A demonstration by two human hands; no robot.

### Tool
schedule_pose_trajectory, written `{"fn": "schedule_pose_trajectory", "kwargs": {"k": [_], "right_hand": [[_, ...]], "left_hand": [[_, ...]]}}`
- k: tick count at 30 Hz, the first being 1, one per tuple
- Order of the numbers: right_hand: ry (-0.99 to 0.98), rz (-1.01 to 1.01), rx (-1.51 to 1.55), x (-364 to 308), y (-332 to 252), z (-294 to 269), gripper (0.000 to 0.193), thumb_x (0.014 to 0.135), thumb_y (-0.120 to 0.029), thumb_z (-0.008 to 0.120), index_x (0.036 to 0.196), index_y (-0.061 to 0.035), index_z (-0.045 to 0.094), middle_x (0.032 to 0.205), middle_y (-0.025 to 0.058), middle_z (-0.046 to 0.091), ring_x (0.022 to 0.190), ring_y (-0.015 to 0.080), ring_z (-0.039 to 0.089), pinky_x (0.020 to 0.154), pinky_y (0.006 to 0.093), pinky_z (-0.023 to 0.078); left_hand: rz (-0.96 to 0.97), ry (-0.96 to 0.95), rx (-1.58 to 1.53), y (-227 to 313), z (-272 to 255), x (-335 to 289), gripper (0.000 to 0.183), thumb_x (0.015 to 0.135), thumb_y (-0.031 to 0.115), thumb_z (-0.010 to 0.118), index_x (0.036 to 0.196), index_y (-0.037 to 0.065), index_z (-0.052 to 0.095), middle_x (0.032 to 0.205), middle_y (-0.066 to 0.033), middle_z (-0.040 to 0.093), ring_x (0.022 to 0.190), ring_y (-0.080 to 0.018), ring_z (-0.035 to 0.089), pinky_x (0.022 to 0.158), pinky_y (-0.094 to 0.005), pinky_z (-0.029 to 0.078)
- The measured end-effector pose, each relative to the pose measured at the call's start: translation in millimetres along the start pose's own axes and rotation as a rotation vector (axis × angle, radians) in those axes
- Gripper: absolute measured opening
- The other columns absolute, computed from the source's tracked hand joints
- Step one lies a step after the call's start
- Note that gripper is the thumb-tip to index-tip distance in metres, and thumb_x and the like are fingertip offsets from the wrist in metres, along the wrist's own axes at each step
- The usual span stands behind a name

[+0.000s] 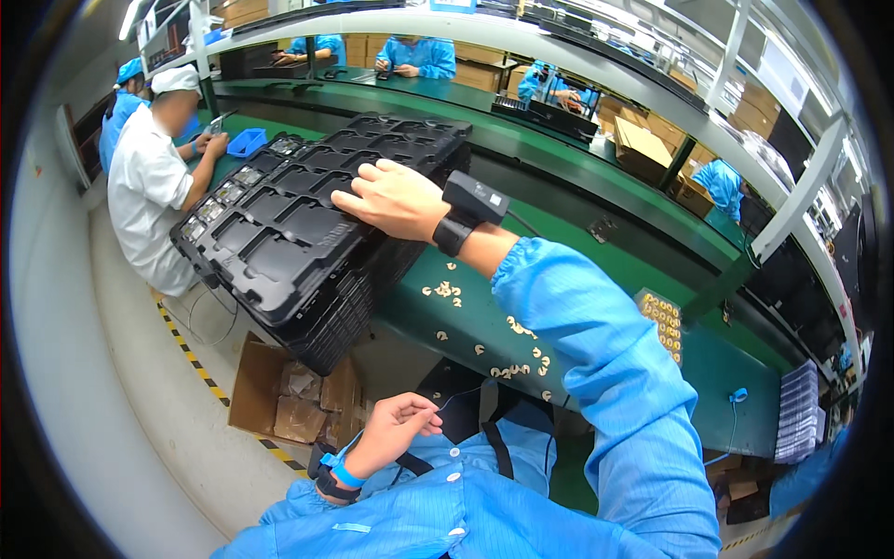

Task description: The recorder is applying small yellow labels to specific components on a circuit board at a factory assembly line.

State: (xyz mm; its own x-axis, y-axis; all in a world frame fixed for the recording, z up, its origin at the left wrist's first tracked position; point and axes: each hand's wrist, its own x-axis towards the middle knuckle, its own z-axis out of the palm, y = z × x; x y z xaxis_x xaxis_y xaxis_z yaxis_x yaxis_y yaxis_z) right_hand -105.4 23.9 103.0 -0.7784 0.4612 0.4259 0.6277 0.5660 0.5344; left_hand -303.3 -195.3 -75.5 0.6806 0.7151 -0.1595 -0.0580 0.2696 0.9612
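Observation:
My right hand (396, 197) reaches across to a stack of black plastic trays (307, 252). Its fingers are spread over the right side of the top tray, seemingly touching it, and no held object shows. Moulded pockets cover that tray; those along its left edge hold small metallic parts (209, 210), while the ones near my hand look bare. My left hand (400, 430) is low, in front of my body, with thumb and fingers pinched together. A thin thread-like line runs from near its fingertips; what they hold is too small to make out.
Small cream C-shaped pieces (512, 371) lie scattered on the green bench (419, 312). A block of yellow round pieces (661, 321) sits farther right. Below the trays stands an open cardboard box (256, 382). A co-worker in white (154, 177) sits at left, near a blue bin (247, 143).

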Motion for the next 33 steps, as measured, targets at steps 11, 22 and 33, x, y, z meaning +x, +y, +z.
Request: {"fn": "schedule_pose_trajectory", "kwargs": {"k": [11, 22, 33], "right_hand": [[-0.043, 0.263, 0.032, 24, 30, -23, 0.008, 0.086, -0.009, 0.063, 0.090, -0.0078, 0.070, 0.096, 0.0085, 0.072, 0.094, 0.0309, 0.069, 0.075, 0.0420, 0.060], [0.412, 0.555, 0.069, 27, 107, -85, 0.029, 0.090, -0.036, 0.074, 0.104, -0.0111, 0.075, 0.088, 0.0154, 0.072, 0.086, 0.0358, 0.065, 0.077, 0.0459, 0.053], [0.861, 0.547, 0.523, -2, 142, -235, 0.032, 0.093, -0.028, 0.079, 0.099, 0.0031, 0.075, 0.077, 0.0005, 0.070, 0.067, 0.0080, 0.053, 0.064, 0.0290, 0.048]], "left_hand": [[-0.047, 0.013, 0.006, -8, -15, -4, 0.017, 0.103, 0.009, 0.061, 0.112, -0.005, 0.067, 0.100, -0.0137, 0.074, 0.092, -0.0207, 0.075, 0.081, -0.0301, 0.060], [0.011, -0.014, 0.001, -7, -17, -4, 0.019, 0.104, 0.010, 0.060, 0.114, -0.005, 0.066, 0.102, -0.0146, 0.074, 0.093, -0.0199, 0.074, 0.082, -0.0293, 0.059], [0.001, -0.053, 0.007, -7, -11, -7, 0.020, 0.102, 0.010, 0.061, 0.113, -0.006, 0.066, 0.101, -0.0151, 0.074, 0.091, -0.0199, 0.074, 0.080, -0.0289, 0.059]]}}
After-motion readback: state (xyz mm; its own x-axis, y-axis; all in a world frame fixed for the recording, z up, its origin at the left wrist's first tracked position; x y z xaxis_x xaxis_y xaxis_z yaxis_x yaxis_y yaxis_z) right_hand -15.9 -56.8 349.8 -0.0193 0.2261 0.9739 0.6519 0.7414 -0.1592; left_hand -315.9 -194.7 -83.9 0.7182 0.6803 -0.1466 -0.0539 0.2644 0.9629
